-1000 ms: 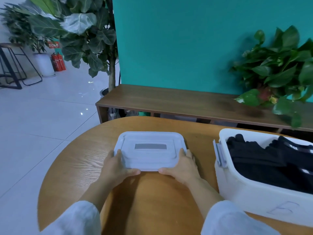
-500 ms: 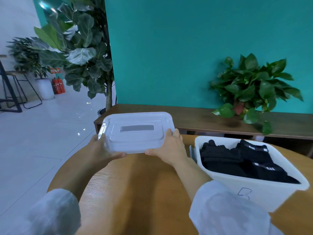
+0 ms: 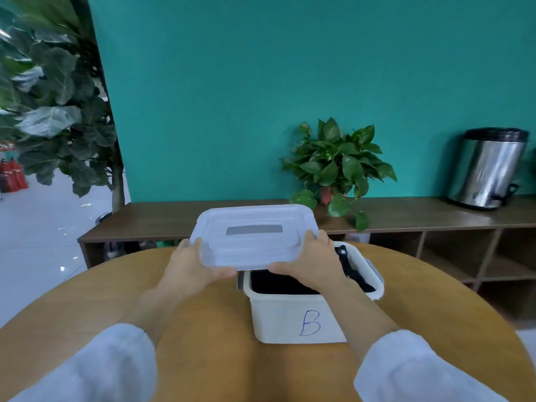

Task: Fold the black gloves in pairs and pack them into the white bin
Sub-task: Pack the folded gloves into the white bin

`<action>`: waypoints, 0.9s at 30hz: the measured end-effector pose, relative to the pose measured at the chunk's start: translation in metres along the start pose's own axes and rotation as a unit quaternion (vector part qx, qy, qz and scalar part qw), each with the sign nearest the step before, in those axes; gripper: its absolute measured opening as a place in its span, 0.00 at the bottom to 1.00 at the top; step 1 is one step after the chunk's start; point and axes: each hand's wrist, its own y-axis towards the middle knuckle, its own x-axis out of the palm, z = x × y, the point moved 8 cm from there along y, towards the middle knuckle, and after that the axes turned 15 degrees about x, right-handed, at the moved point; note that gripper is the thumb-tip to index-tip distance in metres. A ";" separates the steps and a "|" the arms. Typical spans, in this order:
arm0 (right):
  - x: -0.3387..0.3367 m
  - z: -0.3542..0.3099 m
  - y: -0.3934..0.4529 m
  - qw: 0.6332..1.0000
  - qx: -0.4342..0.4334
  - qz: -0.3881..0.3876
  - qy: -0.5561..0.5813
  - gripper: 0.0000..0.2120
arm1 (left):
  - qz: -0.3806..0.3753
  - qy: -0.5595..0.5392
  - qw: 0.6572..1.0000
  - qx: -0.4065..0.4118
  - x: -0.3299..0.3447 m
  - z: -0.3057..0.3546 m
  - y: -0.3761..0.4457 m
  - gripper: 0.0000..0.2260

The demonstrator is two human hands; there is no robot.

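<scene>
**Lid held above the open bin**

The left hand (image 3: 190, 266) grips the near left edge of a translucent, round-cornered plastic lid (image 3: 252, 236); the right hand (image 3: 309, 264) grips its near right edge. Below, on the round woodgrain table (image 3: 87, 309), sits the matte white bin (image 3: 293, 317), marked "B", with black gloves (image 3: 278, 281) packed inside.

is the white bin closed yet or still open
Still open. Both hands, left hand and right hand, hold the lid above the white bin, and black gloves show inside.
</scene>
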 end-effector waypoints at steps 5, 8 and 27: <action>-0.024 0.060 0.022 0.999 0.034 0.009 -0.030 0.47 | -0.062 0.006 0.998 0.007 0.055 0.041 0.018 0.28; -0.027 0.089 0.036 0.998 0.052 -0.002 -0.024 0.49 | -0.081 0.009 0.997 0.006 0.079 0.056 0.027 0.30; -0.011 0.136 0.035 0.996 0.053 -0.057 -0.034 0.47 | -0.103 0.030 0.993 -0.049 0.109 0.064 -0.001 0.47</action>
